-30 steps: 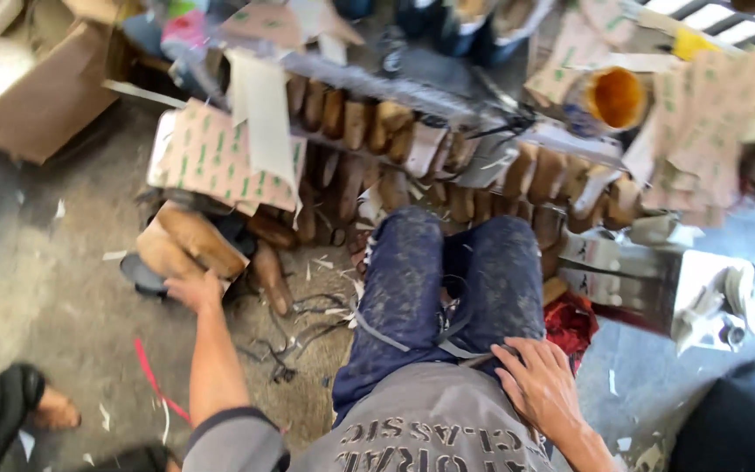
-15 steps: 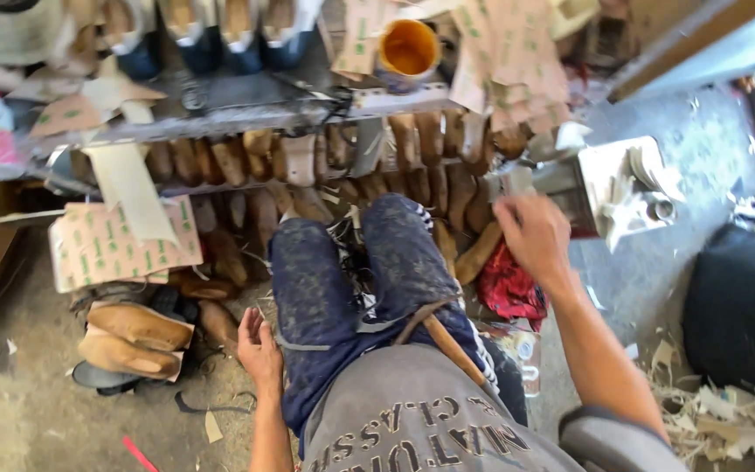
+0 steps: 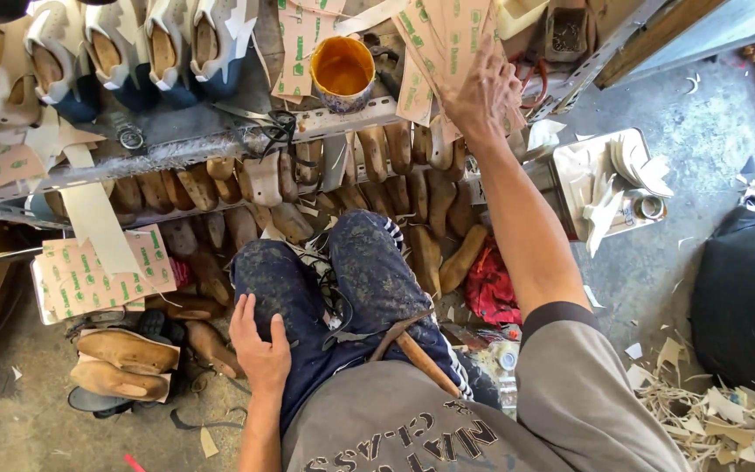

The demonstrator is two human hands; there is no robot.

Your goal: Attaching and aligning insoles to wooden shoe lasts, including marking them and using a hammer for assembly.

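1. Our right hand is stretched forward and up, its fingers spread and laid flat on a fanned stack of tan insole boards printed in green, which lies on the metal shelf ahead of us. The fingers press on the sheets; we cannot tell whether any sheet is pinched between them.

2. Our left hand rests open on our left thigh, palm down on the dark stained trousers, thumb apart from the fingers, holding nothing.

3. Just left of the insole boards stands a can with orange-yellow glue inside, upright on the same shelf.

4. Along the front of the shelf and below it hangs a row of wooden shoe lasts, standing close together, some leaning; more lie on the floor by our knees.

5. At top left, several lasted uppers in white and dark blue stand side by side on the shelf.

6. A second pile of the green-printed boards lies low at the left, with a long pale strip across it, and beneath it two tan shoe pieces are stacked on the floor.

7. To the right of our right forearm sits a metal box with pale cut pieces and a small tin on top.

8. A red rag lies on the floor between our right leg and the box, and pale paper scraps are heaped at the lower right, beside a black bag.
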